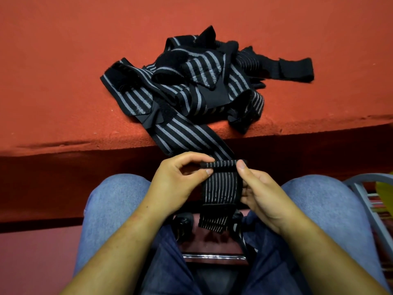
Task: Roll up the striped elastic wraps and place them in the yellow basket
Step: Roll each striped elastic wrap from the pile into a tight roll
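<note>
Fingers of L hand [176, 184] & R hand [262, 195] pinch the rolled end of a striped wrap [223, 186] — one at each side. Pile of wraps [191, 81] sits on red surface [63, 81].

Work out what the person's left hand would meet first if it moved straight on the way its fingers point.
The left hand pinches the rolled end of the striped wrap; its fingers point across that roll, so the right hand, gripping the other end, probably comes next, though depth is unclear.
</note>
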Demonstrator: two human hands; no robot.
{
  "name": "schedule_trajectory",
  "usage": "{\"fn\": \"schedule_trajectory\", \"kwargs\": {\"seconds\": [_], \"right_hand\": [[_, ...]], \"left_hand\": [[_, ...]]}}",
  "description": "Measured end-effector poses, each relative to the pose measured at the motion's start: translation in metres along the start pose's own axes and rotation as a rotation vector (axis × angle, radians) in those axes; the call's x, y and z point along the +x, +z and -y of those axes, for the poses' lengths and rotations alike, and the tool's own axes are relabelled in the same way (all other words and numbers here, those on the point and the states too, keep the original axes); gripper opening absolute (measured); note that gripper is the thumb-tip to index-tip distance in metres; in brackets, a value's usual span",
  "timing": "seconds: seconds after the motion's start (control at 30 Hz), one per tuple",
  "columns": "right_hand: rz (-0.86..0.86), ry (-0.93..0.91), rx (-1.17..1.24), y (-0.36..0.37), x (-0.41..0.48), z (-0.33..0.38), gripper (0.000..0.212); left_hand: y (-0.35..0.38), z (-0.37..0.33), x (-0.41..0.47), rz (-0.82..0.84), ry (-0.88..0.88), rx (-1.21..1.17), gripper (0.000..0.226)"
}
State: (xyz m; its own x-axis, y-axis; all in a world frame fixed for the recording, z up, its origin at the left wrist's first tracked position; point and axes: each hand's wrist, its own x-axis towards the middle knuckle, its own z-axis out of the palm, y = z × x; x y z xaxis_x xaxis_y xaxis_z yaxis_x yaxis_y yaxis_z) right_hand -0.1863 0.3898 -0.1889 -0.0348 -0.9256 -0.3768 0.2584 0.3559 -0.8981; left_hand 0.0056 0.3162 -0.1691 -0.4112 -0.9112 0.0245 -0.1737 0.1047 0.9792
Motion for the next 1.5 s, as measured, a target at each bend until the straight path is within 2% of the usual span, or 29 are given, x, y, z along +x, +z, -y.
{"fn": "schedule_trajectory", "kwargs": {"seconds": [0.27, 0.47, 0.57, 0.7, 0.9, 1.1, 1.27, 1.5], "right_hand": [[-0.018, -0.064, 0.073, 0.0012, -0.0004, 0.0023, 0.047], [-0.023, -0.094, 0.127, -0.0003, 0.0011, 0.0024, 0.037], [-0.02, -0.1, 0.133, -0.0007, 0.0015, 0.0014, 0.034], [-0.024, -0.121, 0.086, -0.0016, 0.003, -0.0017, 0.035], [-0.02, -0.127, 0.026, -0.0011, 0.0017, -0.0057, 0.036], [-0.075, -0.18, -0.035, -0.0018, 0.0017, -0.004, 0.026], [-0.061, -0.168, -0.026, -0.0028, 0.0017, -0.0047, 0.032], [-0.024, -0.025, -0.014, 0.0009, 0.0035, -0.0059, 0.054]], "left_hand": [[0.0028, 0.0035, 0.0005, 0.059, 0.076, 0.023, 0.028], [0.0024, 0.0016, -0.0032, 0.145, -0.01, -0.009, 0.031], [0.0031, -0.0006, -0.0035, 0.132, -0.048, -0.073, 0.025], [0.0032, 0.0019, -0.0018, 0.105, -0.122, -0.094, 0.023], [0.003, 0.0041, -0.0021, 0.089, -0.121, -0.086, 0.018], [0.0045, 0.0031, -0.0027, 0.126, -0.129, -0.094, 0.015], [0.0036, 0.0049, -0.0024, 0.109, -0.115, -0.082, 0.013], [0.0015, 0.0067, -0.0004, 0.052, -0.092, -0.097, 0.02]]}}
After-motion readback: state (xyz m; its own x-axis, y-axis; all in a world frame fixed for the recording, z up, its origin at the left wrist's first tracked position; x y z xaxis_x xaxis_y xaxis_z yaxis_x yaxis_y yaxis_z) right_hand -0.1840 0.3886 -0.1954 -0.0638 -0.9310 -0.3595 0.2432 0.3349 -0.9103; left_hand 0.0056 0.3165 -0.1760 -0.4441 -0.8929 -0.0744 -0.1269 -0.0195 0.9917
